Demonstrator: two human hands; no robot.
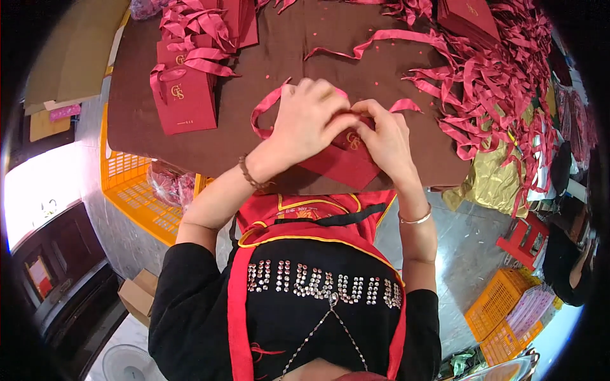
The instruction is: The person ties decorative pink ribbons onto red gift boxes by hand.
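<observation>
A small red paper gift bag (346,166) with gold print lies in front of me near the table's front edge. My left hand (308,120) is closed at its top edge, its fingers bent and meeting those of my right hand. A red ribbon (260,116) loops out to the left of my left hand, and another end shows just right of my right hand. My right hand (386,136) pinches at the bag's upper right corner; the fingertips hide exactly what is between them.
Finished-looking red bags with ribbon handles (185,105) lie stacked on the brown-covered table (279,47) at left. A large heap of loose red ribbons (489,82) covers the right side, beside more red bags (470,19). Orange crates (136,190) stand below at left and right.
</observation>
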